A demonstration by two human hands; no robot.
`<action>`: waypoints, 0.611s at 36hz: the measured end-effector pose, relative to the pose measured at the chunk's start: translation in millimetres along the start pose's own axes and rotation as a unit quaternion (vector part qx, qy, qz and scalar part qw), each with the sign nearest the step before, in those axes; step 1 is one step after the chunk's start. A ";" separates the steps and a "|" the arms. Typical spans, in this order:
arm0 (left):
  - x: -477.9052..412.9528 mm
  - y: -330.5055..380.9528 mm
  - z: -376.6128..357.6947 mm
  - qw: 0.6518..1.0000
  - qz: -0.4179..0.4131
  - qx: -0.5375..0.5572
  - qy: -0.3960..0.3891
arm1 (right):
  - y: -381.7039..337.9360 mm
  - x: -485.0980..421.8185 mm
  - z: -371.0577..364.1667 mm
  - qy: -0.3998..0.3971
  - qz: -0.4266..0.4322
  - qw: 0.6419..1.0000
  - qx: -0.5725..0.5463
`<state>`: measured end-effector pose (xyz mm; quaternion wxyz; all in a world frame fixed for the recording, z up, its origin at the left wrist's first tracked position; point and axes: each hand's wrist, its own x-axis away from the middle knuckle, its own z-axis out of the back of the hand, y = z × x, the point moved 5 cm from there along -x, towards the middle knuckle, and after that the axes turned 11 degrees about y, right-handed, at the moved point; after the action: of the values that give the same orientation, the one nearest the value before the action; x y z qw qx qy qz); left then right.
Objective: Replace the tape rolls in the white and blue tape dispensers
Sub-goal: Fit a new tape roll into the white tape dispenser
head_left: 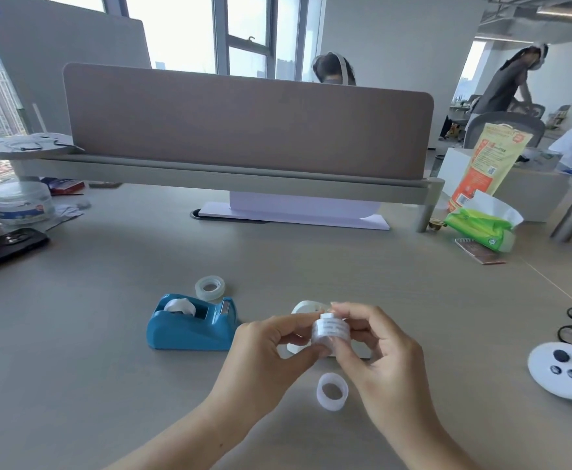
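white dispenser (300, 308) mostly hidden | hands (264, 347) pinch tape roll (330, 330)

Much of the white dispenser sits out of sight

The white plastic tape dispenser (301, 308) lies mostly hidden behind both hands; the printing on the small clear tape roll (329, 330) is too blurred to read, and the white round controller (562, 369) is cut off at the right edge.

both hands (322, 347) together, fingertips pinching
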<state>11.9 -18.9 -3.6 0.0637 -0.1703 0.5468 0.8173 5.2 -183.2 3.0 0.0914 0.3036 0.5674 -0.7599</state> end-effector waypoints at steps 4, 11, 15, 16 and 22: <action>0.0 -1.7 0.2 1.000 0.003 0.016 0.007 | 1.5 1.1 -1.0 -0.003 -0.024 1.000 -0.017; 0.5 -1.9 0.7 0.997 0.021 0.074 0.008 | -2.4 -0.6 -4.1 -0.031 -0.032 0.999 -0.015; -0.2 1.4 2.5 0.993 0.037 0.109 -0.001 | -3.2 -0.7 -6.0 -0.062 -0.053 0.995 -0.060; -0.7 1.9 3.0 0.993 0.039 0.114 -0.001 | -3.5 -0.8 -6.8 -0.074 -0.057 0.993 -0.071; -2.7 0.8 3.2 0.989 0.057 0.139 -0.005 | 0.5 -1.2 -5.2 -0.074 -0.079 0.990 -0.089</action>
<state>13.6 -16.1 -0.8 0.0431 -0.1242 0.6637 0.7364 8.3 -178.8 2.4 0.0990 0.1913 0.6470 -0.7314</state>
